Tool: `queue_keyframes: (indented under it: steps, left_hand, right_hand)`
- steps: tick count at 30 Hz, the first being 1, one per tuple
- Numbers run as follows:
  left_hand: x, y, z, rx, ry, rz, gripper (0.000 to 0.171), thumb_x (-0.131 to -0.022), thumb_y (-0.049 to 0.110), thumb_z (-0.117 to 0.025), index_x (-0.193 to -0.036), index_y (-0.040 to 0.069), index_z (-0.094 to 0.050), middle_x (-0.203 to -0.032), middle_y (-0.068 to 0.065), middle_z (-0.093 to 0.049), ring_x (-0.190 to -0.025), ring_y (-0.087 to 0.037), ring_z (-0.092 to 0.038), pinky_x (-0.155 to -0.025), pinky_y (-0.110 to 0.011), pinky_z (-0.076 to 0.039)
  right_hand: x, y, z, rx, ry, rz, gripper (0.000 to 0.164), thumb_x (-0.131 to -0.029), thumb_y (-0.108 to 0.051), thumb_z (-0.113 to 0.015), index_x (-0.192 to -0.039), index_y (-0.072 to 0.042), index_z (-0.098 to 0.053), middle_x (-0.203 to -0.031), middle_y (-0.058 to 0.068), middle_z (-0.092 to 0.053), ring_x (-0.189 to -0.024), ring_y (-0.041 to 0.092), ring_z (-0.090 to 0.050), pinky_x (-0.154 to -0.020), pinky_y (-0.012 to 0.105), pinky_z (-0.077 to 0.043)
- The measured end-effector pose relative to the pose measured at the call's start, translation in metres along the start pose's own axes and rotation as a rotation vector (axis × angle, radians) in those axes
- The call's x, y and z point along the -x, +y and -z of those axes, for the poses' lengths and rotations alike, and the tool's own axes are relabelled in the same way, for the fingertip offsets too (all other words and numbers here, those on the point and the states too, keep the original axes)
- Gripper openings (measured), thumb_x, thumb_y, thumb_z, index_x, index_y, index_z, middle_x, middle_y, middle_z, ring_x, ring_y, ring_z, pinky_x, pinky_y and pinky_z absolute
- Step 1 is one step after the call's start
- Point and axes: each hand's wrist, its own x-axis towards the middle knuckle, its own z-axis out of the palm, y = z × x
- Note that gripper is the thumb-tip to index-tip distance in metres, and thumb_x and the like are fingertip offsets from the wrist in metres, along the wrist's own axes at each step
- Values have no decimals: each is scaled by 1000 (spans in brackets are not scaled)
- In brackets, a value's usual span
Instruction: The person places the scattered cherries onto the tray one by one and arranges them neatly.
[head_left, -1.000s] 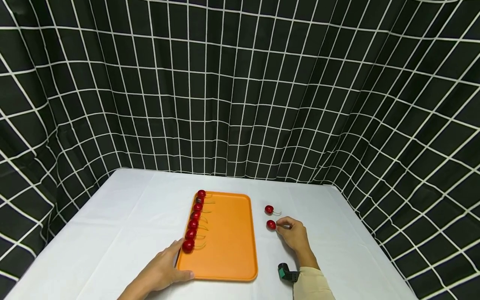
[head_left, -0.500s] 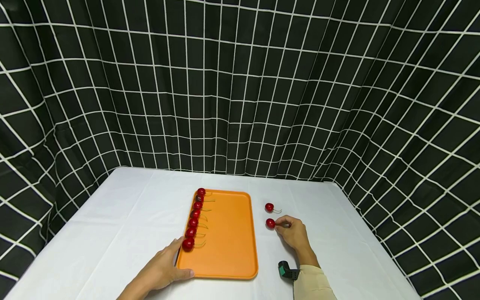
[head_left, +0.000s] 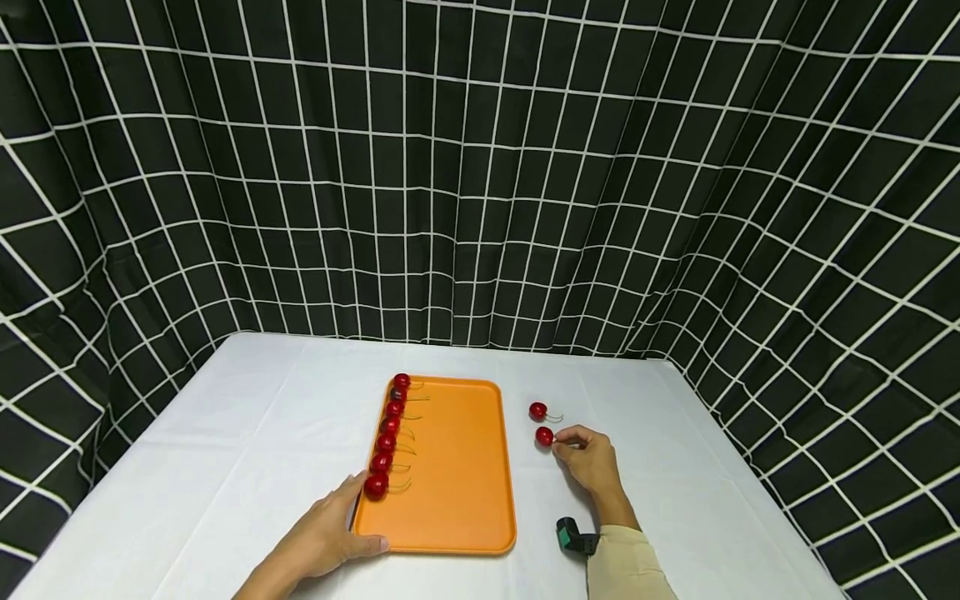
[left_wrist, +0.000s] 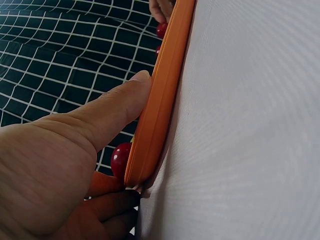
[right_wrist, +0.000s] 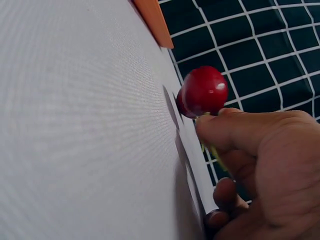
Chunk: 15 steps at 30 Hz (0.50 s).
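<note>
An orange tray (head_left: 450, 467) lies on the white table. Along its left rim runs a row of several red cherries (head_left: 386, 442), stems pointing right. My left hand (head_left: 322, 532) holds the tray's front left corner, thumb along the front rim and fingers at the left side. In the left wrist view the nearest cherry (left_wrist: 120, 159) sits beside that corner. To the right of the tray, my right hand (head_left: 591, 461) pinches the stem of a cherry (right_wrist: 205, 90) between thumb and forefinger. The fruit hangs clear of the cloth in the right wrist view.
Another loose cherry (head_left: 537, 411) lies on the white cloth (head_left: 285, 417) just behind the held one. A black and green wrist device (head_left: 574, 537) is strapped at the right sleeve. Black grid-patterned curtains (head_left: 450, 208) enclose the table's back and sides.
The right hand has taken hold of the nearer loose cherry by its stem and raised it slightly off the cloth. The left hand and the tray stay in place.
</note>
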Motion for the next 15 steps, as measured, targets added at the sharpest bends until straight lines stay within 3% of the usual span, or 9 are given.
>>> queue_keyframes:
  steps: [7, 15]
  left_hand:
    - [0, -2, 0, 4, -5, 5, 115, -59, 57, -84, -149, 5, -34, -148, -30, -30, -129, -56, -28, -96, -74, -25]
    - [-1, -3, 0, 6, -2, -5, 117, -58, 58, -84, -149, 5, -34, -148, -29, -30, -130, -56, -27, -97, -73, -24]
  right_hand:
    - [-2, -11, 9, -118, 29, -19, 5, -82, -4, -76, -86, -5, -74, -83, 5, -70, -74, 17, -49, -62, 25, -39]
    - [-1, -41, 25, -194, 71, 33, 6, -82, -5, -76, -87, -2, -74, -82, 7, -68, -67, 18, -45, -55, 24, -35]
